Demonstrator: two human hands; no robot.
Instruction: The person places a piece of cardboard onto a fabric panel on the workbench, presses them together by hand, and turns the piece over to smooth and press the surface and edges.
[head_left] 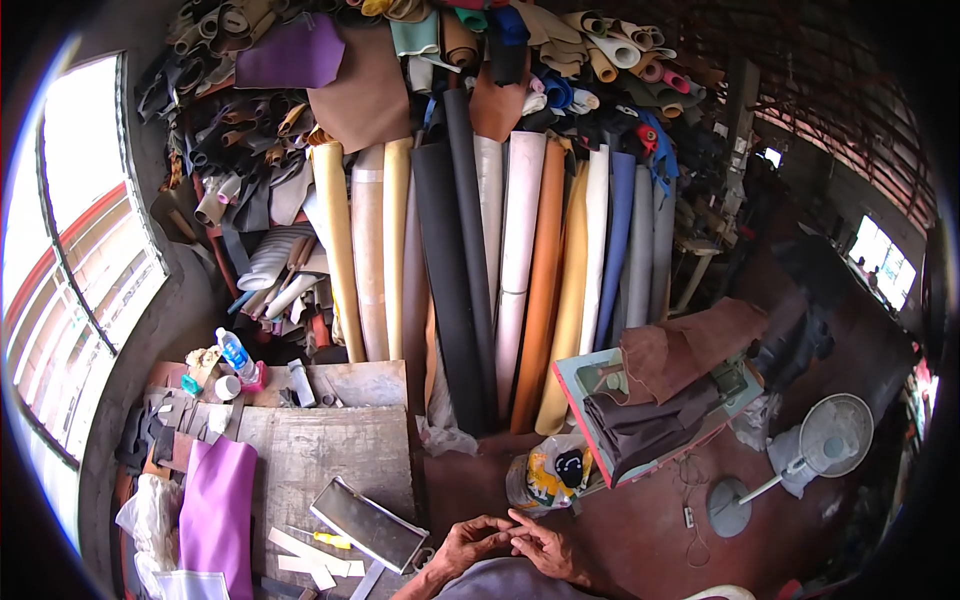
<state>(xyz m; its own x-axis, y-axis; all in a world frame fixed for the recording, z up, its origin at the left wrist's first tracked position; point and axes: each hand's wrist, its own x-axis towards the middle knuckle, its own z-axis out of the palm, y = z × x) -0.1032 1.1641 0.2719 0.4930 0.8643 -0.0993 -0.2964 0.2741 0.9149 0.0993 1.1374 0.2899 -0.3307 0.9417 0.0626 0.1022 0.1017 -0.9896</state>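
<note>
At the near edge of the worn table (pixel 345 440): left hand (pixel 475 541) and right hand (pixel 552 549), fingers bent, tips meeting; whether they grip anything small, I cannot tell. Handling, as judged: light fingertip pressure, wrists steady, hands clear of the frame's rim. Item, dark panel in a pale frame (pixel 370 523), tilted on the table, near the left hand; beside it, yellow-handled tool (pixel 332 541) and pale strips (pixel 300 556). Writing: bottle (pixel 235 352), blue label, illegible; bag (pixel 545 480), yellow-printed, no brand readable.
</note>
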